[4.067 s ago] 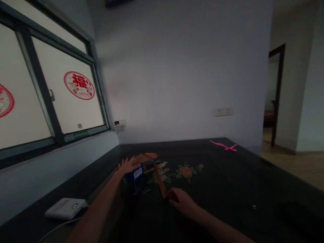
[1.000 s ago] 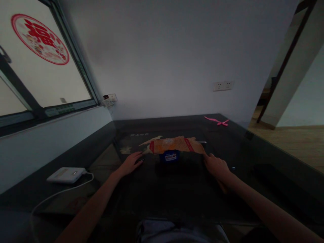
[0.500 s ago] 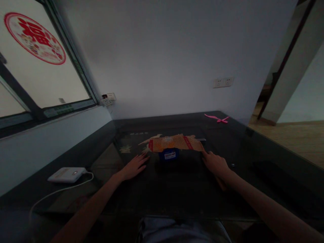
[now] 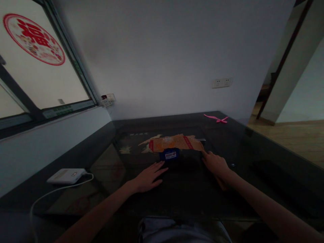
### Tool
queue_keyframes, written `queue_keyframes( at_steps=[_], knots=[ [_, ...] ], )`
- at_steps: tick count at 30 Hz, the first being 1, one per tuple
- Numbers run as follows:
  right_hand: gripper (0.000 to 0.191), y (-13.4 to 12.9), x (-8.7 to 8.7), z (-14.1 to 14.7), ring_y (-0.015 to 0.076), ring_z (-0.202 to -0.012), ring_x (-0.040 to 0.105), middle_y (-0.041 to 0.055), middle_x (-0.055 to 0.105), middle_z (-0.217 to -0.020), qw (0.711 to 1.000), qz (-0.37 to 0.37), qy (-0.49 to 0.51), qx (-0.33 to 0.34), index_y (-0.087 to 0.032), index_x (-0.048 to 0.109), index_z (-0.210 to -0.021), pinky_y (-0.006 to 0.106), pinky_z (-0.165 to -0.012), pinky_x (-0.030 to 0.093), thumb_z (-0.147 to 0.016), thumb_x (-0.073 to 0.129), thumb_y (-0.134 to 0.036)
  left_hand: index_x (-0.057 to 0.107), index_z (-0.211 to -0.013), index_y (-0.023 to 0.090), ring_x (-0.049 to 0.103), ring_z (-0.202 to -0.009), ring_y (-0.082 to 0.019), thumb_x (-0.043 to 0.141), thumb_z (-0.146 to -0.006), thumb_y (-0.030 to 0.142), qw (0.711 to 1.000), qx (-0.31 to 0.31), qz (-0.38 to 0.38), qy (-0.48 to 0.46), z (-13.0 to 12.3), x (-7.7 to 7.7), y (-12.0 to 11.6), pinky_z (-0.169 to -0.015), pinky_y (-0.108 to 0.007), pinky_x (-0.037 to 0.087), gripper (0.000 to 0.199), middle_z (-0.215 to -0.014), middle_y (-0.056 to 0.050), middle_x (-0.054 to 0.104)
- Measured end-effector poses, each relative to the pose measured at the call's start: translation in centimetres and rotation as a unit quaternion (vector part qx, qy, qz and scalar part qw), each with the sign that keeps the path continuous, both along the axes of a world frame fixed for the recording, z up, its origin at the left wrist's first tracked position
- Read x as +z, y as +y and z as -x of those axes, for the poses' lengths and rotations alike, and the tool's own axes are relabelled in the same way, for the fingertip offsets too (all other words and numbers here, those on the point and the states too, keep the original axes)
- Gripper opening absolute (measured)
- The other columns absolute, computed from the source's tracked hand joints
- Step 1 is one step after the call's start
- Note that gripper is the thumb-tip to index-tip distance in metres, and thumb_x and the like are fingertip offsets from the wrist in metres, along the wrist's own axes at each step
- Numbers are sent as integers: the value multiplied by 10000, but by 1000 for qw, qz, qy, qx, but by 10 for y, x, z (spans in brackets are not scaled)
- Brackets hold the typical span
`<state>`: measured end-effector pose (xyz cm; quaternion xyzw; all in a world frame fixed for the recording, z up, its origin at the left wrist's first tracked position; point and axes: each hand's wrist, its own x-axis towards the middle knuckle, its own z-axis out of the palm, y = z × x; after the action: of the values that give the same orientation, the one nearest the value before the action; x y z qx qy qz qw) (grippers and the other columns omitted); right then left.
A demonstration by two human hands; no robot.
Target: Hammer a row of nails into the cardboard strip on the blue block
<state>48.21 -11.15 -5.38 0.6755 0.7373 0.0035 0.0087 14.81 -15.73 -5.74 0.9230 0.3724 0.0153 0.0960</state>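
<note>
A flattened orange-tan packet with red bands rests over a small blue box that has a white label. My left hand lies palm down in front of the box, fingers spread, fingertips close to its lower edge and holding nothing. Curled at the packet's right corner is my right hand, its index fingertip at that corner. A brownish, handle-like end shows below the right palm; what it belongs to is hidden. Behind the packet's right end a thin silvery strip sticks out.
A white power bank with a white cable sits on the dark glossy table at left. A pink ribbon-like item lies at the back right. A dark long object is at right, a small shiny item near my right wrist.
My left hand has moved right and toward me, from beside the packet's left end to in front of the blue box. My right hand and the packet have hardly moved.
</note>
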Motion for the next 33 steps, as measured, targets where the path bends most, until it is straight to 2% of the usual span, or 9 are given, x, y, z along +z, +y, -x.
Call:
queue_keyframes(
  at_steps=[5,9,15,18,21,26,30,33],
  knots=[
    [393,2,0,-1,273,-854,645,150,587,-1066,1000,6,1,2,-224,402,-1290,353,-653,447,-912,356,-322,216,-1417,271,130,-1375,-207,324,-908,416,1000,5,10,-8,-7,-2,-3,-1126,-399,157,539,-1505,-26,111],
    [389,2,-1,-2,276,-854,644,145,589,-1057,1000,3,4,4,-218,409,-1283,357,-653,448,-909,357,-314,226,-1413,270,135,-1374,-208,333,-910,382,999,-27,21,-12,-15,3,-6,-1124,-410,159,527,-1503,-30,116],
    [388,0,1,0,286,-836,645,135,597,-1031,1000,-3,1,6,-203,429,-1269,356,-630,457,-900,365,-307,228,-1413,267,111,-1377,-212,363,-900,344,993,-106,28,-32,-58,8,-2,-1125,-419,143,536,-1501,-28,117],
    [395,-2,3,1,280,-837,644,138,598,-1031,1000,-3,-2,6,-207,419,-1280,348,-630,455,-905,354,-312,236,-1408,278,117,-1376,-221,391,-887,328,991,-123,27,-35,-76,9,2,-1120,-446,135,546,-1501,-20,123],
    [395,-3,4,0,264,-849,641,142,592,-1041,1000,6,2,8,-215,408,-1287,339,-643,448,-911,343,-320,253,-1399,299,141,-1372,-232,420,-872,350,992,-115,24,-41,-83,8,4,-1114,-468,133,555,-1497,-9,152],
    [418,-4,5,1,281,-852,640,144,580,-1053,1000,6,-8,10,-210,391,-1301,348,-637,452,-907,364,-348,327,-1368,306,238,-1340,-251,464,-831,480,994,-76,18,-78,-76,7,3,-1100,-452,188,581,-1460,-24,282],
    [422,-8,7,4,272,-836,639,144,562,-1066,999,-4,-35,11,-225,388,-1305,342,-617,459,-905,381,-359,388,-1335,271,360,-1264,-219,453,-842,474,992,-30,23,-119,-67,11,6,-1057,-380,294,536,-1380,-49,402],
    [404,-12,9,8,268,-898,608,144,546,-1097,998,-33,-48,20,-225,417,-1282,334,-635,464,-894,419,-338,446,-1288,246,417,-1207,-191,442,-862,431,989,-8,29,-145,-60,14,9,-1026,-330,339,465,-1305,-55,470]
  ],
)
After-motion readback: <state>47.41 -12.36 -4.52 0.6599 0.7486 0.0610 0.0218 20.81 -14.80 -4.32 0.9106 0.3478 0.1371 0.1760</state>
